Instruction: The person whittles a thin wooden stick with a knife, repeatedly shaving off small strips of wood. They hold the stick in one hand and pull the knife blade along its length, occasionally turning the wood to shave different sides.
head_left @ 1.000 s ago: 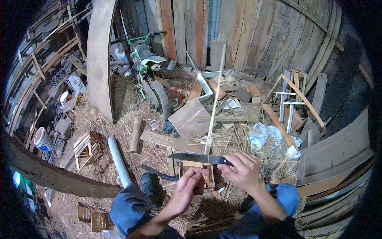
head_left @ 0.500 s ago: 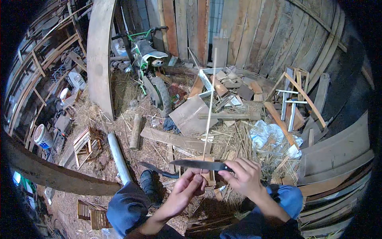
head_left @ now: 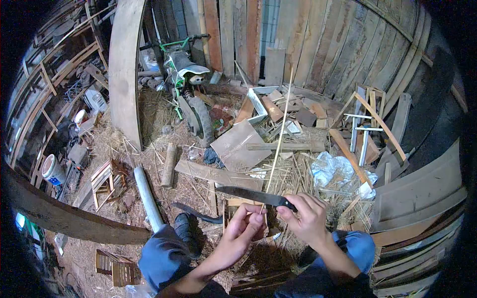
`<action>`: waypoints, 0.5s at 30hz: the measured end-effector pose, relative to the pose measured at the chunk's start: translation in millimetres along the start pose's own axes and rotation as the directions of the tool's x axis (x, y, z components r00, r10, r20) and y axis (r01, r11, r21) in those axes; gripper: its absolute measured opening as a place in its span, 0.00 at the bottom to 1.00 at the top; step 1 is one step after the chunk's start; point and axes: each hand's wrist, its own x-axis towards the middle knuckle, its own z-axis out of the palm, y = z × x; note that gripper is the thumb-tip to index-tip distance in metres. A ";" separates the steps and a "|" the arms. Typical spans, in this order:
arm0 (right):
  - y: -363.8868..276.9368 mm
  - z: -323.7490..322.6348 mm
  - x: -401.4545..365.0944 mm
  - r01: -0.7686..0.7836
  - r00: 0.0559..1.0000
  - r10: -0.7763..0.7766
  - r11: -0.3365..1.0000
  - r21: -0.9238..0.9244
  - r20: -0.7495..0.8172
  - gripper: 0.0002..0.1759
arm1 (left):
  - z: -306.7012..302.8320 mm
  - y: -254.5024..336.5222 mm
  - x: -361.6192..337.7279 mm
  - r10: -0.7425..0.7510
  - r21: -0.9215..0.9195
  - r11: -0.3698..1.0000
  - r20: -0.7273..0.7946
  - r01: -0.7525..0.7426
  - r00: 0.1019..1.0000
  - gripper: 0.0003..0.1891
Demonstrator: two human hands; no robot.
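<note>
A long thin pale strip [head_left: 281, 141] rises away from me, its lower end pinched between the thumb and fingers of my left hand [head_left: 244, 226]. My right hand [head_left: 305, 216] is closed round the dark handle of a knife [head_left: 253, 194]. The blade points left, just above my left fingertips, and crosses in front of the strip near its lower end. Beneath my hands is a small wooden piece [head_left: 243, 202], partly hidden by them. A dark curved tool [head_left: 198, 213] lies left of my left hand, by my shoe [head_left: 186, 231].
Straw and scrap boards [head_left: 218, 174] cover the ground ahead. A green and white motorbike [head_left: 186, 74] stands by the plank wall [head_left: 328, 44]. A pale pole [head_left: 147, 196] and small wooden frames [head_left: 107, 184] lie left. White plastic [head_left: 333, 169] and a curved panel [head_left: 422, 184] are right.
The strip's top has swung right and its lower end has shifted slightly right. My left hand has moved a little up and right. The knife's blade has risen and now slants down toward its handle.
</note>
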 end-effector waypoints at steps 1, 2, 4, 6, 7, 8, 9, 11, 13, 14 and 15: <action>0.5 0.4 -0.8 0.000 1.000 0.000 1.000 0.012 -0.016 0.15 | -2.7 -2.0 0.8 0.000 0.001 1.000 0.000 0.000 1.000 0.10; -0.7 -0.9 -1.3 -0.001 1.000 0.002 1.000 0.013 -0.016 0.15 | -8.0 -5.8 1.3 -0.014 -0.023 1.000 -0.003 0.014 1.000 0.11; -4.0 -4.2 -2.0 0.037 0.998 -0.039 0.998 0.041 0.049 0.15 | -12.2 -8.9 -0.1 -0.028 -0.047 0.999 -0.008 0.028 1.000 0.11; -7.0 -0.8 -8.2 0.050 0.995 -0.052 0.998 0.025 0.086 0.16 | -12.4 -9.3 -2.5 -0.037 0.069 0.997 -0.081 0.043 0.996 0.09; -8.8 0.6 -10.6 0.065 0.990 -0.065 0.998 0.005 0.123 0.16 | -9.9 -6.6 -4.5 -0.039 0.069 0.997 -0.080 0.044 0.996 0.09; -11.1 1.9 -11.3 0.053 0.990 -0.054 0.999 0.011 0.128 0.17 | -5.8 -1.9 -7.7 -0.122 -0.036 0.992 -0.128 0.118 0.984 0.08; -11.5 2.5 -11.8 0.049 0.990 -0.050 0.999 0.008 0.129 0.17 | -3.3 0.1 -9.4 -0.209 -0.144 0.972 -0.168 0.186 0.963 0.07; -12.1 4.6 -12.3 0.060 0.990 -0.064 0.997 0.039 0.129 0.17 | -9.7 -7.3 -9.3 -0.200 -0.155 0.972 -0.133 0.179 0.971 0.07; -15.6 5.4 -10.6 0.063 0.989 -0.069 0.997 0.054 0.129 0.17 | -12.5 -8.2 -9.9 0.038 0.076 0.996 -0.014 -0.037 0.999 0.07; -17.1 5.0 -9.2 0.065 0.989 -0.073 0.996 0.065 0.126 0.17 | -13.0 -8.4 -9.7 0.041 0.076 0.996 -0.016 -0.039 0.999 0.07; -17.9 4.0 -6.9 0.067 0.989 -0.075 0.996 0.065 0.125 0.17 | -12.6 -8.7 -9.2 0.076 0.095 0.993 0.002 -0.075 0.997 0.07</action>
